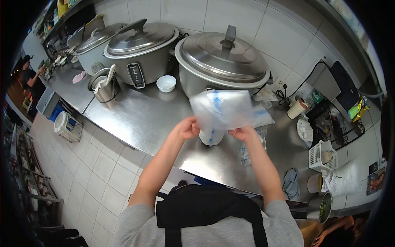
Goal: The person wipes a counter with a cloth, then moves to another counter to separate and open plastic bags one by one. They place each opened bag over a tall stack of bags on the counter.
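My left hand (189,127) and my right hand (242,133) hold a clear plastic bag (222,108) with blue print by its lower corners, one at each side. The fingers of both are closed on its edge. Beneath the bag, on the steel counter (140,119), stands a whitish cylindrical thing (211,137) with blue marks, partly hidden by the bag. Behind it is a large rice cooker (224,57) with its lid on. Another plastic packet (262,116) lies just right of the bag, and a crumpled one (246,154) lies partly behind my right forearm.
Two more cookers (142,41) (98,39), a white bowl (166,83) and a metal pot (105,84) stand left. At right are a white basket (323,156), a grey cloth (291,183) and a pot (319,207). A person (32,80) stands far left; another person's arm (335,230) shows lower right.
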A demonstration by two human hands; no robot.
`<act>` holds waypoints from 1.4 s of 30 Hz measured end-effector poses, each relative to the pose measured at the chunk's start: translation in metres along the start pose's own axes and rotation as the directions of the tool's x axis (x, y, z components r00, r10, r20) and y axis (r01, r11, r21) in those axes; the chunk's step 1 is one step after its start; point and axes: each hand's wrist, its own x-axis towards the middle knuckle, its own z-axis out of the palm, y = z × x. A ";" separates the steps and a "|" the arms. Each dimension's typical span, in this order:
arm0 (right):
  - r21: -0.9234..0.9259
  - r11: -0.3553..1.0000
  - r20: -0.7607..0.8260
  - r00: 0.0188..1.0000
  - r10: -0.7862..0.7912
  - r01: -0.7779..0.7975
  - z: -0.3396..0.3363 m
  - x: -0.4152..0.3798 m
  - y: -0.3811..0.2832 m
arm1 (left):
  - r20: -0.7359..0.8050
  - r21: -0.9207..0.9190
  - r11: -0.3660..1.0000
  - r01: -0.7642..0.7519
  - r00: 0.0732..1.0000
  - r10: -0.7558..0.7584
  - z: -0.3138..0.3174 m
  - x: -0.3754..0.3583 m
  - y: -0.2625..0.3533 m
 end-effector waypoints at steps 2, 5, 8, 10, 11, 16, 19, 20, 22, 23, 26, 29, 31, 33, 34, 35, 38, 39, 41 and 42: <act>-0.159 0.987 0.037 0.999 0.017 -0.011 -0.020 0.006 0.017 | -0.030 0.158 0.987 -0.032 0.999 0.037 -0.010 -0.001 -0.013; -0.171 0.984 -0.075 0.997 0.031 -0.044 -0.037 0.017 0.042 | -0.114 0.392 0.918 -0.054 0.988 0.107 -0.023 0.005 -0.020; -0.267 0.963 -0.104 0.995 0.008 -0.036 -0.031 0.018 0.034 | -0.179 0.552 0.832 -0.045 0.969 0.172 -0.019 0.006 -0.010; -0.361 0.932 -0.123 0.992 -0.030 -0.017 -0.026 0.023 0.024 | -0.190 0.632 0.774 -0.024 0.964 0.185 -0.009 0.010 -0.001; -0.396 0.918 -0.098 0.995 -0.026 -0.015 -0.024 0.028 0.018 | -0.207 0.740 0.672 -0.017 0.945 0.252 -0.002 0.015 0.004; -0.286 0.954 -0.135 0.989 0.054 -0.091 -0.027 0.046 0.023 | -0.118 0.934 0.357 -0.026 0.919 0.375 -0.010 0.045 0.011; -0.167 0.972 -0.189 0.973 0.132 -0.165 -0.041 0.050 0.040 | -0.321 0.822 0.546 0.160 0.923 0.213 -0.023 0.053 0.008; -0.139 0.982 -0.172 0.980 0.103 -0.128 -0.045 0.050 0.043 | -0.362 0.680 0.722 0.129 0.915 0.177 -0.024 0.050 0.004; -0.106 0.990 -0.159 0.985 0.071 -0.089 -0.048 0.041 0.051 | -0.394 0.504 0.858 0.097 0.910 0.128 -0.033 0.039 -0.006; 0.090 0.996 -0.083 0.996 0.032 -0.024 -0.048 0.033 0.057 | -0.290 0.257 0.966 0.039 0.956 0.038 -0.042 0.031 -0.010; 0.354 0.934 0.011 0.998 -0.067 0.059 -0.043 0.009 0.075 | -0.114 -0.080 0.993 -0.085 0.991 0.075 -0.042 -0.001 -0.037; 0.400 0.909 0.044 0.988 -0.145 0.116 -0.044 0.005 0.103 | -0.043 -0.170 0.959 -0.226 0.974 0.222 -0.044 -0.015 -0.075; 0.325 0.934 0.069 0.981 -0.180 0.148 -0.047 0.008 0.114 | 0.052 -0.165 0.942 -0.292 0.951 0.304 -0.050 -0.010 -0.088; 0.218 0.954 0.021 0.976 -0.216 0.207 -0.053 0.013 0.117 | -0.007 0.007 0.945 -0.328 0.945 0.328 -0.057 -0.009 -0.085; 0.099 0.963 -0.018 0.968 -0.250 0.250 -0.055 0.009 0.117 | -0.054 0.179 0.917 -0.356 0.927 0.370 -0.060 -0.009 -0.083; 0.102 0.957 -0.046 0.962 -0.267 0.271 -0.057 0.004 0.118 | -0.018 0.255 0.894 -0.368 0.923 0.385 -0.064 -0.009 -0.078; -0.495 0.835 -0.161 0.919 -0.359 0.239 -0.035 -0.038 0.106 | -0.065 0.579 0.776 -0.249 0.935 0.348 -0.057 -0.031 -0.068; -0.804 0.560 -0.082 0.896 -0.436 0.199 -0.026 -0.066 0.102 | -0.058 0.584 0.777 -0.236 0.942 0.330 -0.057 -0.039 -0.069; -0.991 -0.016 0.116 0.777 -0.619 0.135 -0.032 -0.110 0.108 | -0.103 0.738 0.665 -0.111 0.956 0.274 -0.061 -0.055 -0.076; -0.969 -0.220 0.237 0.646 -0.725 0.109 -0.041 -0.129 0.111 | -0.099 0.738 0.666 -0.108 0.959 0.265 -0.062 -0.061 -0.081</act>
